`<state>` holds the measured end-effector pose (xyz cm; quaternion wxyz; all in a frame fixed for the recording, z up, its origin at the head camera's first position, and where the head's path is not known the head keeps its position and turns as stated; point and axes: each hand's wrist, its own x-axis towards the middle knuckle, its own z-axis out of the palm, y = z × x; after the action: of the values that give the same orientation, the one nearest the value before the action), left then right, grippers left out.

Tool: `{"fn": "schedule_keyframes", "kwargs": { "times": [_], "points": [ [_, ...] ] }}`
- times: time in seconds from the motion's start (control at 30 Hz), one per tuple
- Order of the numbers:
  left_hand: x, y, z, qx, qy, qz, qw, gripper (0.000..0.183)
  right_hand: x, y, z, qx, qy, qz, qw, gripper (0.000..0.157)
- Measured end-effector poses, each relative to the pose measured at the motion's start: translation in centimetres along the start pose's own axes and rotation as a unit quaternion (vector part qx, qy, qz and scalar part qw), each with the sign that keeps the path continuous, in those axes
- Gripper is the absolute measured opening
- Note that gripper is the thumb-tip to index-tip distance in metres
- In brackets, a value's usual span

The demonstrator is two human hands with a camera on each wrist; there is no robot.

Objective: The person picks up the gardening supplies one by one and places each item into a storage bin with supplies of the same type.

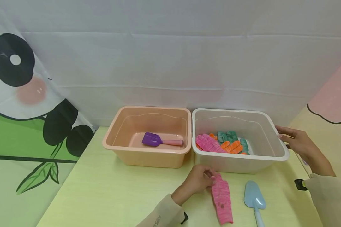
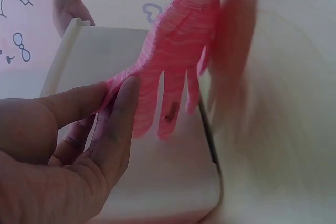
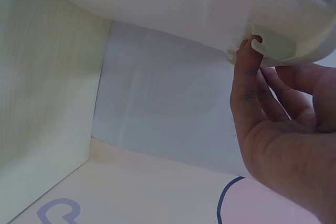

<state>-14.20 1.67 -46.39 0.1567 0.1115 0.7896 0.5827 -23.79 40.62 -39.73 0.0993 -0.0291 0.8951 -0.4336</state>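
In the head view my left hand [image 1: 199,179] pinches a pink knitted glove [image 1: 223,201] in front of the white tub [image 1: 238,160]. The left wrist view has the thumb and fingers [image 2: 122,114] on the edge of this glove [image 2: 176,51], whose fingers hang down and carry a dark smudge. My right hand [image 1: 298,143] grips the right rim of the white tub, with a fingertip [image 3: 252,51] hooked at the rim's underside in the right wrist view. Inside that tub lie another pink glove [image 1: 210,143], orange gloves [image 1: 232,147] and green gloves [image 1: 227,136].
Left of the white tub, a peach tub [image 1: 147,154] holds a purple shovel [image 1: 152,139] with a pink handle. A light blue trowel [image 1: 254,194] lies on the pale yellow table [image 1: 102,192] at the front right. A white cloth [image 1: 170,63] hangs behind both tubs.
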Motion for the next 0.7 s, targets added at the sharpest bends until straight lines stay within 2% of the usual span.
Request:
{"fn": "schedule_keyframes", "kwargs": {
  "times": [0.27,0.47,0.7],
  "points": [
    [-0.1,2.4,-0.8,0.016,-0.027,0.017,0.9994,0.011,0.1,0.0,-0.2,-0.010,-0.002,0.004,1.000,0.063],
    [-0.2,3.6,-1.4,0.017,-0.032,0.039,0.9986,0.010,0.2,0.1,-0.1,0.001,-0.002,0.001,1.000,0.063],
    [-0.6,4.8,-1.7,-0.046,-0.046,0.041,0.9971,0.010,0.0,0.0,0.0,0.003,-0.003,-0.001,1.000,0.063]
  ]
}}
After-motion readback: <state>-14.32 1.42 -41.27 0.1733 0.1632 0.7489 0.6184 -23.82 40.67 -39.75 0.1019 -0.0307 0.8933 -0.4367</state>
